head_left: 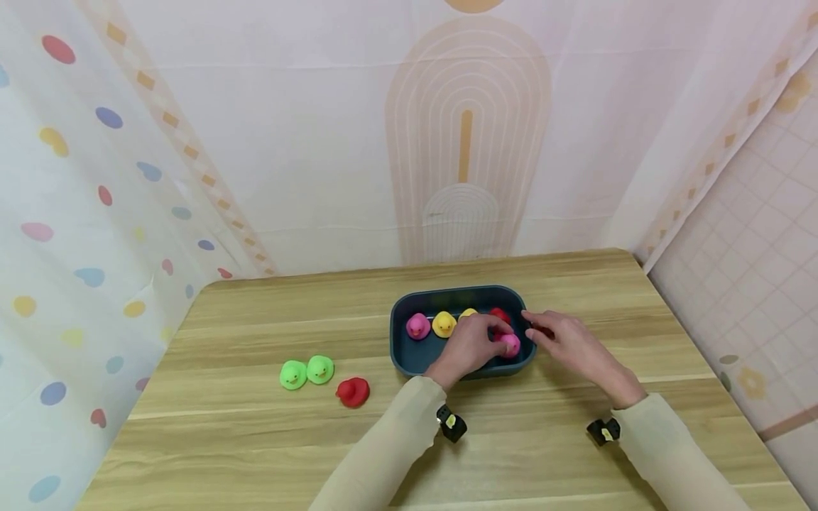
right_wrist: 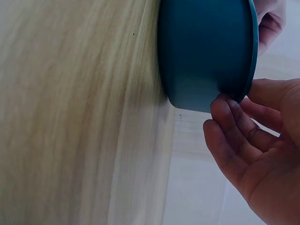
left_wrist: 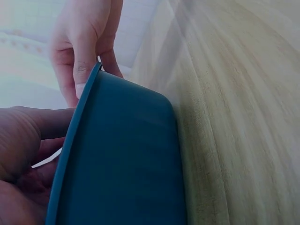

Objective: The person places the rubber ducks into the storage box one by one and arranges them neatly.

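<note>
A dark teal plastic box (head_left: 409, 358) stands on the table. Inside it sit a magenta toy duck (head_left: 418, 326), a yellow duck (head_left: 444, 324), another yellow duck (head_left: 469, 312) partly behind my left hand, and a red duck (head_left: 500, 314). Reaching over the near rim, my left hand (head_left: 469, 348) holds a pink duck (head_left: 510, 345) between thumb and fingers at the box's right end. My right hand (head_left: 571, 348) pinches the right rim, thumb over the edge and fingers against the outer wall, as the right wrist view of the box (right_wrist: 206, 51) shows. Both wrist views hide the ducks.
Left of the box, two green ducks (head_left: 307, 372) lie side by side, with a red duck (head_left: 353, 392) just nearer to me. The wooden table (head_left: 255, 440) ends at a printed curtain (head_left: 319, 177) behind. Black wrist cameras (head_left: 452, 424) hang below both sleeves.
</note>
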Demonstrator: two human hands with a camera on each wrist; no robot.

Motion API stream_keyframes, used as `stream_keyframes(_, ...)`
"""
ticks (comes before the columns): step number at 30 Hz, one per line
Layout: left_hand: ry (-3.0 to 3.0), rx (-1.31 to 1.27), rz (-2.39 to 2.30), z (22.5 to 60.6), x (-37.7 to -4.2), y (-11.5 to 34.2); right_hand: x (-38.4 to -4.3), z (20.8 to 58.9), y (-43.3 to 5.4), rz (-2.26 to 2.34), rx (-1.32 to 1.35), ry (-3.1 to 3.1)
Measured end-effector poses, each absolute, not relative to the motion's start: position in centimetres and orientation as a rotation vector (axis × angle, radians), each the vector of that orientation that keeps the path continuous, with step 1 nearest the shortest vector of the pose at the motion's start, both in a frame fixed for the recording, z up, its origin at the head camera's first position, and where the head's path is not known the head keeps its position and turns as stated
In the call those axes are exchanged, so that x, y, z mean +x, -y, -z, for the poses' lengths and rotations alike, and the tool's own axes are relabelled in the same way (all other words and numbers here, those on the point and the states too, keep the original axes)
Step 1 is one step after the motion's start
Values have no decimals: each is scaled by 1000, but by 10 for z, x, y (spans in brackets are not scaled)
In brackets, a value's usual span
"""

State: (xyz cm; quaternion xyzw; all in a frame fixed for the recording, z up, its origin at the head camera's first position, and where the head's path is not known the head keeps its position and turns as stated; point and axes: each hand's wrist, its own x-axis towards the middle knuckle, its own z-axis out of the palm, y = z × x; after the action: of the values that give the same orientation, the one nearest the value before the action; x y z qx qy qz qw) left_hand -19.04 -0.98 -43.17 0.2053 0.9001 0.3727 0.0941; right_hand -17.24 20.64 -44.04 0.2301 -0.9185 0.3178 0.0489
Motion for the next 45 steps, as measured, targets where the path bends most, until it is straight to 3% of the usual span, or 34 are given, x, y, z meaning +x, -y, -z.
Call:
stream_keyframes(30,-2619,607,-1012,438,-196,10,-173,441,-203,-1004,721,2822)
stream_keyframes(45,-2643,896,-1236,428,-179,31,-175,439,-208,-985,714,2842)
